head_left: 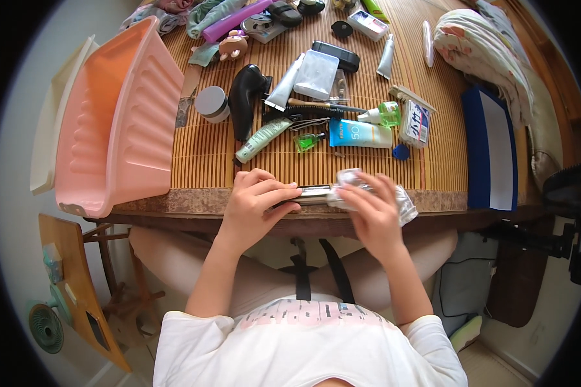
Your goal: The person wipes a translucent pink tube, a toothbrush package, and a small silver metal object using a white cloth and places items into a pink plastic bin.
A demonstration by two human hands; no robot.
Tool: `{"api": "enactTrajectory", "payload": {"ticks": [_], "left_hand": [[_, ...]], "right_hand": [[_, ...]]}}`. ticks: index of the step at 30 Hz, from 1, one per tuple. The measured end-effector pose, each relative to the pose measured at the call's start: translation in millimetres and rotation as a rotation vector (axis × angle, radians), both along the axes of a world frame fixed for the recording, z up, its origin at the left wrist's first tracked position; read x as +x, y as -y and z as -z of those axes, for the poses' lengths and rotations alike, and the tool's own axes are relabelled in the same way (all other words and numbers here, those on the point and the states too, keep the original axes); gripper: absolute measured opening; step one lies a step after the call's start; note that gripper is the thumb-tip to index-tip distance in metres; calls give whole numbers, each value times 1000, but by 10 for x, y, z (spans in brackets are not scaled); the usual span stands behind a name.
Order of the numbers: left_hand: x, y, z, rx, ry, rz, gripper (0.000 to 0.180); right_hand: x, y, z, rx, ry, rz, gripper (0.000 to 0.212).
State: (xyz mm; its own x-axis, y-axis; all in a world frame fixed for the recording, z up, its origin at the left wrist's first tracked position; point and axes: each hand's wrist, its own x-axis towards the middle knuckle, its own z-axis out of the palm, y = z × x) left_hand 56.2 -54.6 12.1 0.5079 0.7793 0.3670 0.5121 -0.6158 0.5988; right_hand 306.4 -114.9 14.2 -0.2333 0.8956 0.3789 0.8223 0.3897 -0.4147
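Observation:
At the table's near edge my left hand [255,203] is closed on the left end of a slim dark case [313,191] with a pale strip along it. My right hand [377,209] grips a crumpled whitish sheet [405,205] over the case's right end; whether it is thin plastic or tissue I cannot tell. The sheet and fingers hide that end. Just beyond lie a pale green tube [263,140], a small bottle of green liquid [308,142], a blue-and-white tube [360,134] and a dark blue cap [401,152].
A pink plastic basket [145,142] stands at the left. Farther back are a white-lidded jar [212,103], a black curved device [244,97], a clear box [316,73] and a silver tube [285,82]. A blue-and-white folded item [492,148] and patterned cloth [481,55] are at the right.

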Motion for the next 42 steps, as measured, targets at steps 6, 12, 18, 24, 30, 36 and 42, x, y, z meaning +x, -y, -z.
{"api": "enactTrajectory", "payload": {"ticks": [6,12,18,24,30,36,42], "left_hand": [[-29,-2,4,-57,-15,-5,27],[-44,24,21,-61,16,-25,27],[-9,-28,26,-51,14,1,27],[-25,22,-7,-69,10,-22,27],[-24,-9,41,-19,29,-6,27],[-69,11,-15,-16,24,-16,28],[-97,127,46,-93,102,-142,52]], "right_hand": [[220,8,42,1,-15,30,32],[565,104,87,1,-286,239,39],[147,38,124,-14,-81,-43,36],[586,59,172,26,-186,64,34],[581,12,162,28,-200,99,35],[519,-80,30,-66,-202,-3,41],[418,-119,-24,97,-155,43,32]]}}
